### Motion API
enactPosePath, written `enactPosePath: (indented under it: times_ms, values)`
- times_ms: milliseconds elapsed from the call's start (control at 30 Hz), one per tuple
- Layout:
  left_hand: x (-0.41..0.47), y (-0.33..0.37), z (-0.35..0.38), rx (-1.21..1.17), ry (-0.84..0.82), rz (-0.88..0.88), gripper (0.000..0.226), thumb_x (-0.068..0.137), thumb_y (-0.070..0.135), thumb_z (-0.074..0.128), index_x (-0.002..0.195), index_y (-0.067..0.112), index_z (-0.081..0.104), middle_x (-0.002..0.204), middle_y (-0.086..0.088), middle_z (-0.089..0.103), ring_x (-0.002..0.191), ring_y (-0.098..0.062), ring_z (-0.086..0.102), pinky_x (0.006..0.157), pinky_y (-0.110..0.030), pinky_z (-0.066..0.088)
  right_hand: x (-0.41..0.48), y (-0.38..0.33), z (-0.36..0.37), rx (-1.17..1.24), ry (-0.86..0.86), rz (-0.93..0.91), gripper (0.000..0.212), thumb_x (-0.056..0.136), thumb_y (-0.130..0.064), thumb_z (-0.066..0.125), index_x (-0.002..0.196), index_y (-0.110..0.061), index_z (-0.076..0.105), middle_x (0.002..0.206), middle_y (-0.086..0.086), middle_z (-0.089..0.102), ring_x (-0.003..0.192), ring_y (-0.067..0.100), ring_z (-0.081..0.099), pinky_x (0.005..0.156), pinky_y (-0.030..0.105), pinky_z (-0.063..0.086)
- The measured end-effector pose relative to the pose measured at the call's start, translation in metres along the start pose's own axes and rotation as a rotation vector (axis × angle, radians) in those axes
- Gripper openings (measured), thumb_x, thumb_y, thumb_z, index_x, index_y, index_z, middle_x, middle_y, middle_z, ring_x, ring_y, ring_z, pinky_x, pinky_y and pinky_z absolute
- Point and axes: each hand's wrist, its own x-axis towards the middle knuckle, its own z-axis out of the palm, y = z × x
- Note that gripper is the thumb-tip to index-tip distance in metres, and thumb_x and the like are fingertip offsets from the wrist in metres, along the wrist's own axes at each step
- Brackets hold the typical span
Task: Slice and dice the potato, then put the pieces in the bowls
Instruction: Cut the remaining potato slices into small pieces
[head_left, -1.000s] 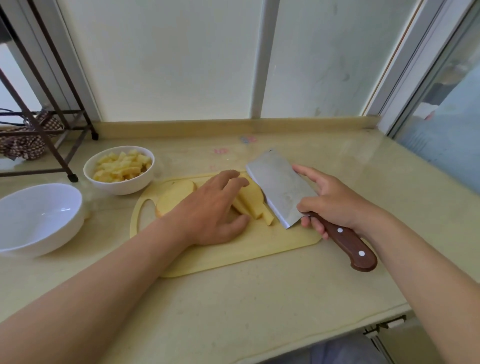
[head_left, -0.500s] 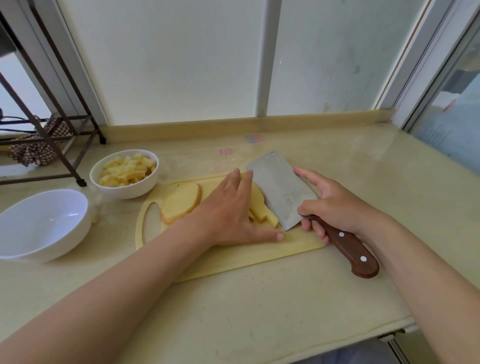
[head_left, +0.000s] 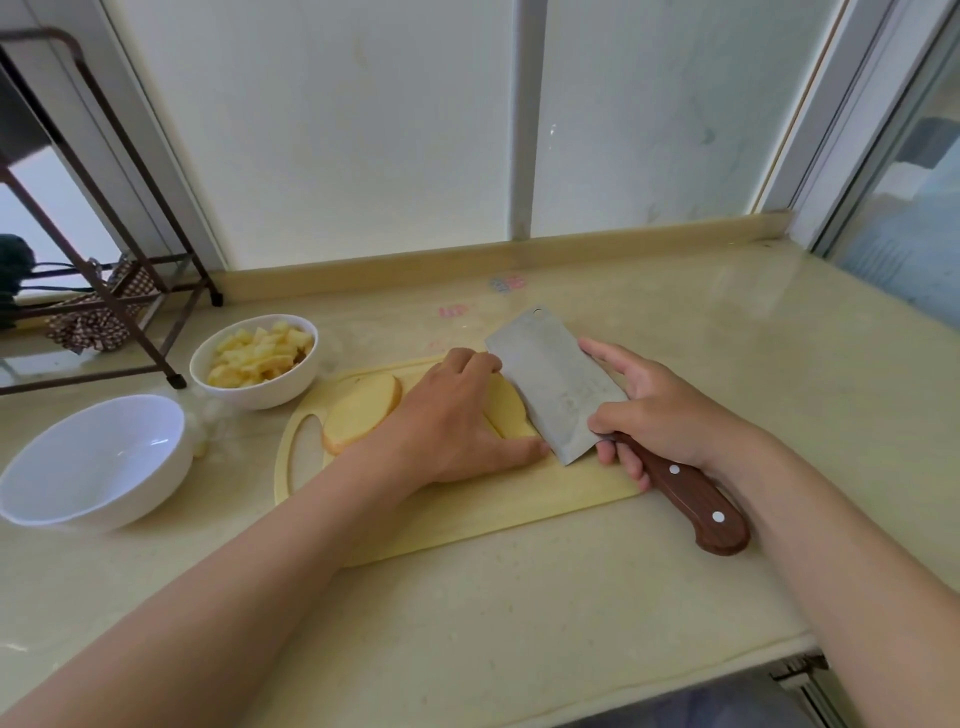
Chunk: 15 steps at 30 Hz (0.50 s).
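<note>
On the yellow cutting board (head_left: 467, 514) lies a thick potato slice (head_left: 361, 413) at the left. My left hand (head_left: 457, 421) presses flat on the potato strips (head_left: 506, 410), which it mostly hides. My right hand (head_left: 660, 410) grips the brown handle of a cleaver (head_left: 556, 384); its blade stands against the strips right beside my left fingers. A small white bowl (head_left: 254, 358) of diced potato sits behind the board's left end. A larger white bowl (head_left: 96, 460) further left holds nothing.
A dark metal rack (head_left: 104, 270) with a patterned cloth stands at the back left on the beige counter (head_left: 519, 623). A window wall runs along the back. The counter's front edge is near my right forearm.
My left hand has slid over the potato strips and flattened on them, close to the blade. The cleaver stays against the strips. The camera has tilted slightly.
</note>
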Motion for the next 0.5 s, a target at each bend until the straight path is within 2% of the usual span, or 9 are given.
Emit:
enactPosePath:
  times_ms: [167,367,500]
  values:
    - [-0.003,0.005,-0.001,0.010,-0.002,-0.041,0.087,0.066,0.077,0.066,0.137,0.032,0.043,0.131,0.009,0.041,0.120,-0.013,0.047,0.099,-0.033,0.044,-0.001,0.000,0.000,0.004,-0.010,-0.002,0.084,0.092,0.008,0.053,0.151,-0.049,0.036,0.064,0.016,0.061,0.041,0.020,0.050,0.040,0.029,0.046]
    - [-0.010,0.018,0.007,0.022,0.072,-0.109,0.077,0.065,0.080,0.062,0.124,0.033,0.047,0.112,0.010,0.041,0.108,-0.014,0.046,0.085,-0.028,0.040,-0.002,0.000,0.000,0.001,-0.026,-0.017,0.085,0.092,0.009,0.053,0.154,-0.047,0.035,0.065,0.018,0.060,0.041,0.020,0.051,0.040,0.029,0.046]
    - [-0.012,0.025,0.009,0.077,0.072,-0.168,0.079,0.067,0.080,0.061,0.125,0.030,0.045,0.113,0.006,0.041,0.109,-0.018,0.044,0.085,-0.030,0.038,-0.002,0.001,-0.001,0.013,-0.027,-0.022,0.086,0.092,0.009,0.053,0.156,-0.045,0.034,0.064,0.017,0.061,0.041,0.021,0.052,0.041,0.028,0.046]
